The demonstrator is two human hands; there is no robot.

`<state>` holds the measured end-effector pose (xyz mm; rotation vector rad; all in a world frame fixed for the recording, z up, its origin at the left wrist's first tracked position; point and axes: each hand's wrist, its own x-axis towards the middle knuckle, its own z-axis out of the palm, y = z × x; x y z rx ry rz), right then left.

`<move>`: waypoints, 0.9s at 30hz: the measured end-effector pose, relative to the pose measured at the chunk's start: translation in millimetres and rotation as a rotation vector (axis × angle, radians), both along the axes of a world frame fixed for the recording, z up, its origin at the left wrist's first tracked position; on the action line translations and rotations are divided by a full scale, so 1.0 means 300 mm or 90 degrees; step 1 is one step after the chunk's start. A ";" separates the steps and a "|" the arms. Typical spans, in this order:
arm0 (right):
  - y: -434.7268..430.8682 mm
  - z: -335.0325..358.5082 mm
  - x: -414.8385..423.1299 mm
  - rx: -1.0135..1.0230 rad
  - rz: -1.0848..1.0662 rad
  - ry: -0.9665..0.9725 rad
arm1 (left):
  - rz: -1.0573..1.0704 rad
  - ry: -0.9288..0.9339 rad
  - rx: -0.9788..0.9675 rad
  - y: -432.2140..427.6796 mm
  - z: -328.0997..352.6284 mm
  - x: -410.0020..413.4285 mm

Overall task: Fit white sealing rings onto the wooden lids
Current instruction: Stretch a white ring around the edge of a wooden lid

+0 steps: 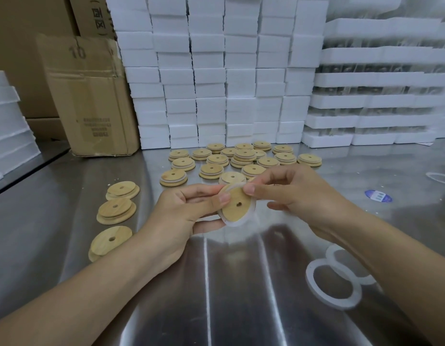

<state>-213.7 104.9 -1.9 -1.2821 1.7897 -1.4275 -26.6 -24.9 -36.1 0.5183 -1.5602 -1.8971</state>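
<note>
I hold a round wooden lid (237, 204) with a small centre hole above the steel table. My left hand (191, 208) grips its left edge with the thumb on top. A white sealing ring (242, 222) sits partly around the lid's rim. My right hand (291, 189) pinches the ring at the lid's top edge. Three bare wooden lids (116, 209) lie in a line at the left. Behind my hands lie several lids with white rings fitted (241, 158). Two loose white rings (332, 285) lie at the lower right, partly under my right forearm.
A shiny steel table (236, 283) spans the view. White foam boxes (216, 71) are stacked along the back, foam trays (381, 101) at the right. A cardboard box (89, 96) stands at the back left. A blue sticker (378, 196) and another loose ring (441, 177) lie at the right.
</note>
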 end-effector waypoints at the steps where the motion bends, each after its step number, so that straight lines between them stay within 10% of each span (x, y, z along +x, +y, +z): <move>1: 0.001 -0.001 0.002 -0.005 0.005 -0.010 | -0.001 0.005 0.011 -0.001 0.001 0.003; 27: 0.011 0.024 -0.002 -0.086 0.033 0.093 | -0.063 0.009 -0.037 0.000 0.009 0.005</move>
